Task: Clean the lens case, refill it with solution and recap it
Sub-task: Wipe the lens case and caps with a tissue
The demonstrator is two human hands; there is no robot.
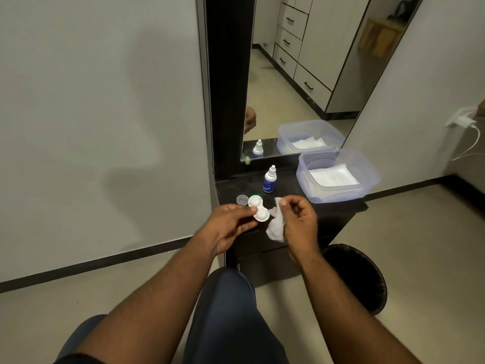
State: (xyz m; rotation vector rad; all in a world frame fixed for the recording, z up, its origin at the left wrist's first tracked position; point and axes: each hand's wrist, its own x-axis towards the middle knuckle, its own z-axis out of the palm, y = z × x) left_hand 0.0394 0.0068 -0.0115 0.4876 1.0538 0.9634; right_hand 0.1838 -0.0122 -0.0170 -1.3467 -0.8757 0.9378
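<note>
Head view: your left hand (231, 222) pinched the uncapped lens case (258, 208) above the stand's (341, 206) front edge; your right hand (296, 219) clutched a crumpled tissue (274, 227). Best to twist it inside each well, gripping firmly.

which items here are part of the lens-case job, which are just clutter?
Job:
lens case, in left hand
tissue, in right hand
clear cap
green cap, mostly hidden
solution bottle
tub of wipes

Lying about:
bin
charger
</note>
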